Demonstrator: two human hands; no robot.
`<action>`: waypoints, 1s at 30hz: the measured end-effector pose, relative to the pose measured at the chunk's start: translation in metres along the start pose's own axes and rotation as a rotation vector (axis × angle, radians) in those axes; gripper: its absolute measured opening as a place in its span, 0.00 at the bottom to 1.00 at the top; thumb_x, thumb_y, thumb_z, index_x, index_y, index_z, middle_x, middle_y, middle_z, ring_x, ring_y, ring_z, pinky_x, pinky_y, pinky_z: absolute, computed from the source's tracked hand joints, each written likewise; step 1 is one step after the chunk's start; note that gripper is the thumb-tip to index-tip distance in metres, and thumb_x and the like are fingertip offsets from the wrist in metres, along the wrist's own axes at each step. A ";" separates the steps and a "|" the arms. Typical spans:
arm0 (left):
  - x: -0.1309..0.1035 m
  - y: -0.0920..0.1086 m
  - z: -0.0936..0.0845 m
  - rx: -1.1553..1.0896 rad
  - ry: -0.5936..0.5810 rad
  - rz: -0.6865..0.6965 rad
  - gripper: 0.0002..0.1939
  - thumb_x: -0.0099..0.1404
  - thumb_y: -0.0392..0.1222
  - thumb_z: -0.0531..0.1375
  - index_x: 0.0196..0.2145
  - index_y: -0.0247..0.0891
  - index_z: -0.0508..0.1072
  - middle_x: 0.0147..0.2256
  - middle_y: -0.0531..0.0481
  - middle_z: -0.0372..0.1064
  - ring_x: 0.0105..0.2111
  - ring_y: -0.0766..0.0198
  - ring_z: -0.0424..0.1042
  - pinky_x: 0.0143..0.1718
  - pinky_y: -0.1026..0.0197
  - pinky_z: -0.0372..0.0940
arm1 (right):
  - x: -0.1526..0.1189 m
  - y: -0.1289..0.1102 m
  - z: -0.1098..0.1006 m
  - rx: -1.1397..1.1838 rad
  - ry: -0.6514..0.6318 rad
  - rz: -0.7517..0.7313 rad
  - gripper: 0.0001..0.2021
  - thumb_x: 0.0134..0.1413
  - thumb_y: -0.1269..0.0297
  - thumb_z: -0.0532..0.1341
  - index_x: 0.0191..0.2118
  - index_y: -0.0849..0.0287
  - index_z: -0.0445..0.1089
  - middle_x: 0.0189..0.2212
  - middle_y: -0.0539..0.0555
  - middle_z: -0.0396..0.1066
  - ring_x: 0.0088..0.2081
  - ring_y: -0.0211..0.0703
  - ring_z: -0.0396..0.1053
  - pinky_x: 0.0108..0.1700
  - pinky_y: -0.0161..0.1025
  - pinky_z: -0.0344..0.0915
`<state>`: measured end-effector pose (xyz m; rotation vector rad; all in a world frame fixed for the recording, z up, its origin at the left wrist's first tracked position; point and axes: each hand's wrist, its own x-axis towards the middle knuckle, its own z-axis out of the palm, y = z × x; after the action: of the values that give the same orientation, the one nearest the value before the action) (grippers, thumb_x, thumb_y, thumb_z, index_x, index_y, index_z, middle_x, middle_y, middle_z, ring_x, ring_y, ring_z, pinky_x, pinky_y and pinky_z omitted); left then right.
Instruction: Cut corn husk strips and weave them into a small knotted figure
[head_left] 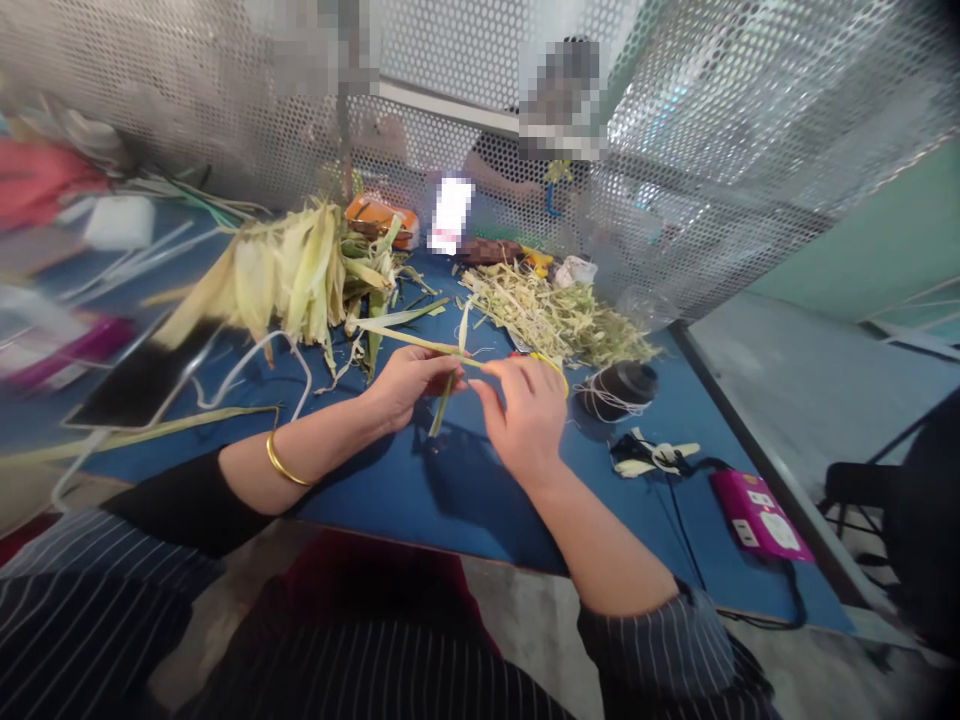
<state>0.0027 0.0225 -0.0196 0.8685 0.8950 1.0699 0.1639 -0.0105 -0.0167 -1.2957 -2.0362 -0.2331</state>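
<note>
- Forearms reach fwd over blue table, angled in; hands near each other.
- L hand: thumb + fingers clamped on crossed husk strips, held above table mid.
- R hand: part-curled, fingertips at strips' R end; can't tell if gripping.
- Beyond: black spool R, shredded heap R, husk bundle L.

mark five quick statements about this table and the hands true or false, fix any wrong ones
1. The left hand holds a pale strip. True.
2. A gold bangle circles the right forearm. False: the gold bangle is on the left forearm.
3. A black spool stands to the right of the right hand. True.
4. The power strip is green. False: the power strip is magenta.
5. The large husks lie left of the shredded pile. True.
</note>
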 end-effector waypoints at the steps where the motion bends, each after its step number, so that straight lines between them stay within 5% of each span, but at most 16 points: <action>1: 0.000 0.001 -0.001 0.019 -0.018 -0.007 0.09 0.55 0.38 0.65 0.35 0.32 0.76 0.24 0.52 0.70 0.23 0.70 0.69 0.32 0.63 0.65 | 0.002 0.004 0.000 -0.059 0.015 -0.015 0.12 0.60 0.57 0.55 0.43 0.57 0.70 0.40 0.59 0.71 0.44 0.49 0.65 0.48 0.44 0.55; 7: 0.000 -0.005 0.003 0.180 -0.002 0.089 0.11 0.52 0.42 0.66 0.32 0.32 0.75 0.23 0.53 0.67 0.19 0.73 0.65 0.23 0.65 0.61 | 0.003 0.010 0.006 -0.180 -0.199 -0.112 0.16 0.64 0.63 0.48 0.29 0.59 0.68 0.22 0.53 0.69 0.26 0.41 0.63 0.42 0.43 0.52; 13: 0.006 -0.008 0.001 0.259 0.050 0.036 0.11 0.51 0.41 0.67 0.29 0.31 0.75 0.23 0.50 0.68 0.19 0.73 0.62 0.19 0.65 0.58 | 0.000 -0.004 0.001 -0.119 -0.277 -0.107 0.18 0.63 0.64 0.48 0.25 0.60 0.67 0.20 0.55 0.70 0.25 0.40 0.64 0.39 0.43 0.52; 15: 0.007 -0.005 -0.001 0.228 0.040 0.016 0.12 0.51 0.42 0.67 0.30 0.31 0.75 0.23 0.50 0.67 0.19 0.73 0.62 0.19 0.66 0.57 | 0.004 0.001 -0.004 0.091 -0.368 0.050 0.20 0.63 0.57 0.49 0.24 0.59 0.68 0.20 0.54 0.70 0.26 0.40 0.65 0.38 0.42 0.54; 18: 0.004 -0.001 -0.001 0.169 -0.022 -0.034 0.10 0.52 0.42 0.67 0.30 0.32 0.75 0.22 0.52 0.65 0.18 0.74 0.60 0.17 0.68 0.54 | 0.011 0.016 -0.007 0.651 -0.479 0.511 0.23 0.58 0.45 0.50 0.28 0.59 0.71 0.24 0.52 0.71 0.26 0.39 0.67 0.34 0.38 0.59; 20: 0.001 0.000 0.000 0.166 -0.087 -0.075 0.09 0.52 0.41 0.67 0.30 0.33 0.76 0.22 0.51 0.65 0.18 0.75 0.60 0.17 0.68 0.52 | 0.014 0.026 -0.003 0.989 -0.440 0.788 0.23 0.53 0.43 0.56 0.33 0.59 0.73 0.24 0.50 0.70 0.24 0.35 0.65 0.30 0.36 0.60; 23: -0.001 -0.003 0.003 0.186 -0.150 -0.128 0.10 0.52 0.43 0.67 0.29 0.34 0.76 0.22 0.51 0.66 0.18 0.74 0.60 0.16 0.68 0.53 | 0.013 0.029 0.009 1.236 -0.328 0.936 0.18 0.42 0.49 0.67 0.33 0.60 0.72 0.22 0.46 0.66 0.20 0.31 0.59 0.26 0.32 0.58; 26: 0.000 -0.009 0.004 0.207 -0.145 -0.146 0.11 0.52 0.46 0.66 0.24 0.35 0.74 0.19 0.52 0.65 0.16 0.73 0.60 0.17 0.66 0.54 | 0.009 0.022 0.020 1.248 -0.245 0.922 0.14 0.39 0.56 0.68 0.29 0.60 0.71 0.21 0.46 0.66 0.21 0.31 0.59 0.25 0.32 0.58; 30: 0.006 -0.014 0.002 0.167 -0.096 -0.171 0.08 0.55 0.40 0.65 0.23 0.34 0.74 0.18 0.53 0.64 0.15 0.72 0.61 0.21 0.63 0.61 | 0.007 0.013 0.025 1.024 -0.105 0.665 0.08 0.45 0.60 0.65 0.25 0.60 0.70 0.23 0.48 0.68 0.24 0.34 0.64 0.30 0.35 0.62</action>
<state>0.0103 0.0251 -0.0324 0.9551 0.9692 0.8076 0.1622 0.0130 -0.0334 -1.1780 -1.3147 1.0521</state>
